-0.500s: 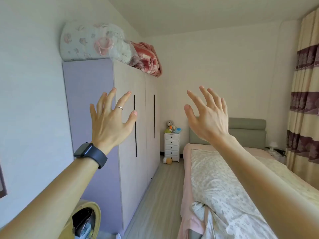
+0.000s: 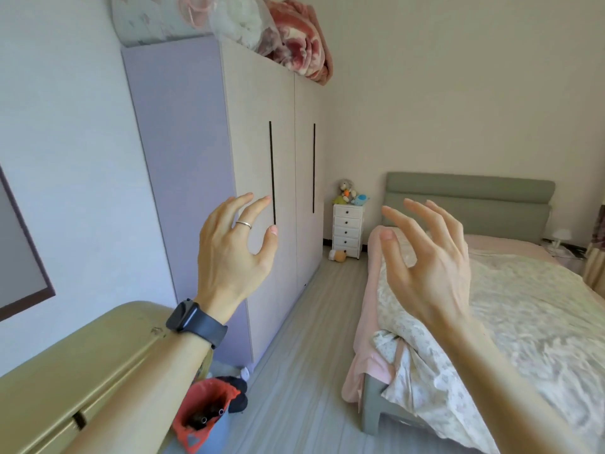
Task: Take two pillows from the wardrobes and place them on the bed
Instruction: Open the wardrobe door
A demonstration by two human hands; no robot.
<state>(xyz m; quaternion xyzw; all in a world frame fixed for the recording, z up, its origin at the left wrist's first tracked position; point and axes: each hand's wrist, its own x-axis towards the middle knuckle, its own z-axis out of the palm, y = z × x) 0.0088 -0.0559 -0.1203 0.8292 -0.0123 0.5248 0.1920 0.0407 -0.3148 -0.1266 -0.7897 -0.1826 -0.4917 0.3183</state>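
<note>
A tall wardrobe with a lilac side panel and pale doors stands on the left, both doors closed, each with a long black handle. The bed with a floral cover and green headboard lies on the right. No pillow is in view. My left hand, with a ring and a dark watch, is raised in front of the near wardrobe door, fingers spread and loosely bent, holding nothing. My right hand hovers over the near corner of the bed, fingers relaxed, holding nothing.
Rolled blankets lie on top of the wardrobe. A gold-coloured cabinet stands at the lower left with a red bag beside it. A white drawer chest with plush toys stands at the far wall. A strip of wood floor runs between wardrobe and bed.
The view has tilted downward and moved closer to the wardrobe. Both hands have dropped lower and their fingers have curled a little more.
</note>
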